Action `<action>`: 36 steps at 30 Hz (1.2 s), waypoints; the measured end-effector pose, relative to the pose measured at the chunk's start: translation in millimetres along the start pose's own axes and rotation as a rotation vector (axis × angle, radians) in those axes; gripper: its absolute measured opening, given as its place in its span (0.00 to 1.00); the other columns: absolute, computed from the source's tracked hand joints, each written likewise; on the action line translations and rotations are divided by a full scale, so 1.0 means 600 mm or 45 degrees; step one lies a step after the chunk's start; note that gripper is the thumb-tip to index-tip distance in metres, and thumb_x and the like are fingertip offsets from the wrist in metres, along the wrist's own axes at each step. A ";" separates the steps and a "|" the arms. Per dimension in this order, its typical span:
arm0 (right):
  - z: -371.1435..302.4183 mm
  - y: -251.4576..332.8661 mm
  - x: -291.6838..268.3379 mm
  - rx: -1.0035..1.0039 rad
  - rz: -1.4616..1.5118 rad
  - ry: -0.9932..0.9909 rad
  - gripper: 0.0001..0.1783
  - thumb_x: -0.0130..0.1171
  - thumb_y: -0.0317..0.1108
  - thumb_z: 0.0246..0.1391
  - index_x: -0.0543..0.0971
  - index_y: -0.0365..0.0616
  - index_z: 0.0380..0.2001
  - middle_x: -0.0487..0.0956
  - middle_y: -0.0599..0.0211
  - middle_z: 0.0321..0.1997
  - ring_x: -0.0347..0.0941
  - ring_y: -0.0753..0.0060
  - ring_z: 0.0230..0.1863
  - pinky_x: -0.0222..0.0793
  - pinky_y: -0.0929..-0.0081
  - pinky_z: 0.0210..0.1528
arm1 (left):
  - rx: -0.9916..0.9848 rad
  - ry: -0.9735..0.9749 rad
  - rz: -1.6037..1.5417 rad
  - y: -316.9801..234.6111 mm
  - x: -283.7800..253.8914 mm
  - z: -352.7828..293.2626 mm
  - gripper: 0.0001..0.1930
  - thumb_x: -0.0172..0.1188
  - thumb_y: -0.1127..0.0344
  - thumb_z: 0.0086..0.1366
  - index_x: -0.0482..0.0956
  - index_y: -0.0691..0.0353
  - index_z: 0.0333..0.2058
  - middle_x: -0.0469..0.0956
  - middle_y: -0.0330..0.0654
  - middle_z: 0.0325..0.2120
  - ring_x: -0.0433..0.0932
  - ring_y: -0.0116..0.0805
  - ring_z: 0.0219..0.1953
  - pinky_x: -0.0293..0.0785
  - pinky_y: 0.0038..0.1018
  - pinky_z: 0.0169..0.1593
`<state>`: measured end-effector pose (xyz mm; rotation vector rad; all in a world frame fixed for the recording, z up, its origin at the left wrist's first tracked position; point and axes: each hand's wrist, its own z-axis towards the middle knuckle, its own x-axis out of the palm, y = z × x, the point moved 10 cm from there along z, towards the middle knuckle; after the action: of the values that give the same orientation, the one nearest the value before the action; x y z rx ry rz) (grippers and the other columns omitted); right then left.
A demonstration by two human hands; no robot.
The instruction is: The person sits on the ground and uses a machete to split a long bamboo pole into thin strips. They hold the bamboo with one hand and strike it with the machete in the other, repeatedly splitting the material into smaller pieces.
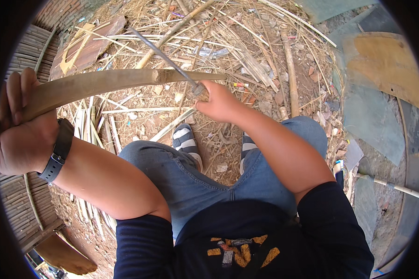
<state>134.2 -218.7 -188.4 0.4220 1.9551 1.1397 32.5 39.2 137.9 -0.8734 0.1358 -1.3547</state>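
Observation:
A long split length of bamboo (102,81) reaches from the left edge across to the middle, with a node partway along. My left hand (21,125), a dark watch on its wrist, is wrapped round the near-left end of it. My right hand (215,101) is closed on the wooden handle of a long narrow-bladed knife (165,56). Its blade points up and left and crosses over the bamboo just past the node. Whether the blade touches the bamboo I cannot tell.
Cut bamboo strips (246,51) and shavings litter the ground. A bamboo pole (291,74) lies beyond my right knee. Flat grey sheets (372,116) and a tan board (386,60) lie on the right. A bamboo slat wall (28,200) stands on the left. My sandalled feet (186,139) are below.

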 end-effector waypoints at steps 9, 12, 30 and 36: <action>-0.003 0.013 0.022 -0.231 0.060 -0.139 0.29 0.63 0.35 0.51 0.71 0.33 0.55 0.79 0.53 0.30 0.77 0.62 0.28 0.71 0.64 0.32 | -0.045 0.050 -0.076 0.004 -0.018 0.008 0.15 0.53 0.63 0.54 0.56 0.50 0.16 0.50 0.33 0.14 0.50 0.27 0.18 0.49 0.27 0.28; 0.011 -0.026 0.009 0.018 0.031 -0.057 0.27 0.63 0.35 0.51 0.72 0.33 0.53 0.80 0.49 0.33 0.79 0.58 0.33 0.74 0.63 0.37 | -0.037 0.042 -0.096 0.003 -0.003 -0.001 0.14 0.53 0.62 0.57 0.60 0.50 0.17 0.52 0.31 0.14 0.52 0.26 0.18 0.50 0.26 0.28; -0.005 -0.006 -0.105 -0.005 -0.102 -0.139 0.35 0.68 0.44 0.52 0.73 0.33 0.58 0.81 0.48 0.45 0.79 0.63 0.41 0.73 0.66 0.41 | -0.140 0.300 -0.336 -0.002 0.021 -0.009 0.11 0.51 0.61 0.61 0.65 0.49 0.19 0.58 0.29 0.15 0.55 0.24 0.17 0.54 0.25 0.29; -0.009 -0.026 -0.167 0.115 -0.319 -0.289 0.34 0.68 0.48 0.54 0.75 0.36 0.57 0.82 0.51 0.41 0.80 0.68 0.35 0.73 0.68 0.35 | -0.108 0.329 -0.380 -0.035 0.036 -0.023 0.11 0.53 0.62 0.61 0.65 0.48 0.20 0.59 0.29 0.15 0.56 0.22 0.16 0.54 0.24 0.28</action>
<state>192.8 -293.0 -151.7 0.3274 1.8058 0.8105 14.0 14.2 149.5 -0.8075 0.2724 -1.7507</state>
